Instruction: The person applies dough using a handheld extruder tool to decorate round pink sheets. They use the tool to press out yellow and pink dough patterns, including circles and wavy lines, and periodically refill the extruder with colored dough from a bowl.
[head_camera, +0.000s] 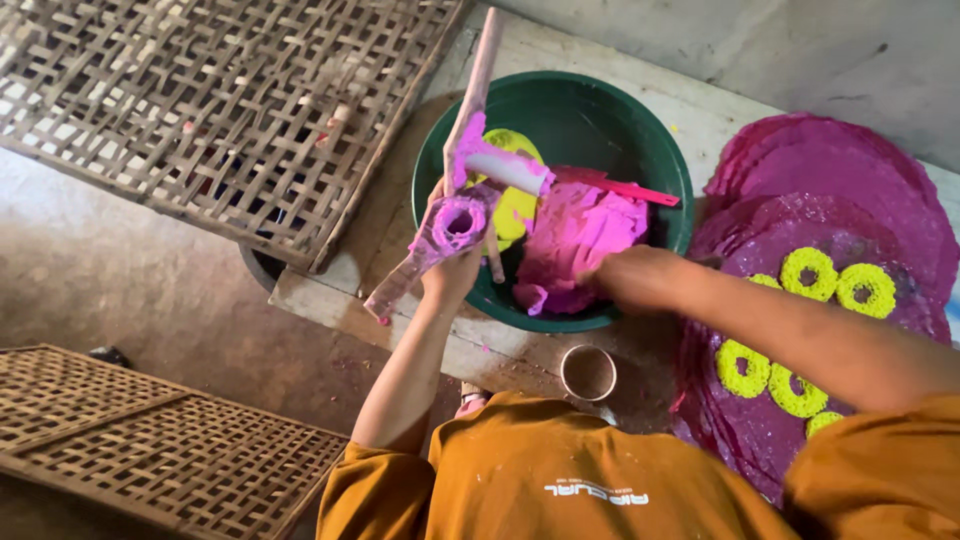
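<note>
My left hand (452, 262) grips a wooden press tool (450, 215) smeared with pink dough, its round barrel opening facing up and its long handle reaching toward the upper edge. The tool hangs over the left rim of a green basin (600, 110). Inside the basin lie a mass of pink dough (580, 240), a lump of yellow dough (515, 200) and a pink scraper (630, 188). My right hand (625, 278), blurred, rests with its fingers curled at the pink dough near the basin's front rim; whether it holds any dough is unclear.
Round purple mats (830, 190) lie stacked at the right, carrying several yellow dough rings (808, 272). A small metal cup (588, 372) stands in front of the basin. Woven bamboo trays sit at the upper left (220, 110) and lower left (150, 440). A wooden plank (330, 295) supports the basin.
</note>
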